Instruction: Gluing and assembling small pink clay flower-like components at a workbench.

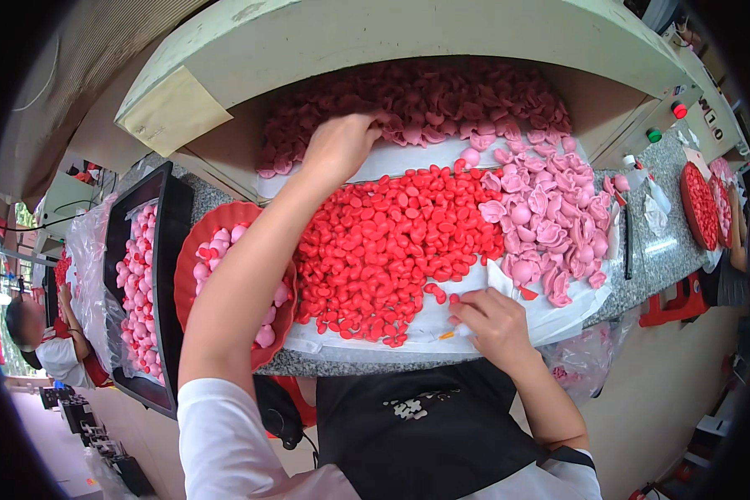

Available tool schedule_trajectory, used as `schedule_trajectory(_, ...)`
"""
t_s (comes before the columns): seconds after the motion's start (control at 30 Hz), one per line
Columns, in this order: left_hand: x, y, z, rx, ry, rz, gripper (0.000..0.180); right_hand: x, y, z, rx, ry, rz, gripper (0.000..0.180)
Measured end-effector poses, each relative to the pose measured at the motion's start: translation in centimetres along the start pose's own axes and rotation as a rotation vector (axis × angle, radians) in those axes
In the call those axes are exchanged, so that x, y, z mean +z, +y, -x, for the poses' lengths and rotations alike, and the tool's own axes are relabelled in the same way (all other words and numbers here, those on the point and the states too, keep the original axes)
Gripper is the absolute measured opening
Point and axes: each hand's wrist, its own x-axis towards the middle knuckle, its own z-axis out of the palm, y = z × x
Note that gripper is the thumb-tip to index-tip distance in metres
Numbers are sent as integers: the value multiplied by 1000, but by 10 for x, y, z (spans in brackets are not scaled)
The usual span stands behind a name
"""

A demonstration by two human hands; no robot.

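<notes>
My left hand (340, 152) reaches across to the heap of pink petal-shaped pieces (429, 104) under the cabinet's overhang. Its fingers are bent together at the heap's front edge, and what they hold is hidden. Near the front edge of the white sheet, my right hand (496, 325) pinches a small red bean-shaped piece (454, 298) between thumb and fingertips. A thin white item with a yellow tip (447, 335) lies beneath that hand. Between the hands spreads a pile of glossy red bean-shaped pieces (383, 242). Pink cupped pieces and balls (546, 221) lie to its right.
A red fluted bowl (193, 287) and a black tray (175, 225) at the left hold pink and red pieces. The pale cabinet (375, 37) arches over the back. A small white bottle (633, 167) stands on the right. Another person (62, 346) sits far left.
</notes>
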Motion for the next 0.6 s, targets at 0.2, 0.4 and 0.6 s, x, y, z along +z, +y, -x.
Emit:
schedule_trajectory(0.2,47,29,-41,177,255,-89,28,-14,23,4,-23,-101,-54,24)
schedule_trajectory(0.4,48,19,-38,-14,28,96,29,-20,36,2,95,5,-189,36)
schedule_trajectory(0.6,52,-4,-20,-237,-31,521,17,-22,27,6,160,148,-227,33)
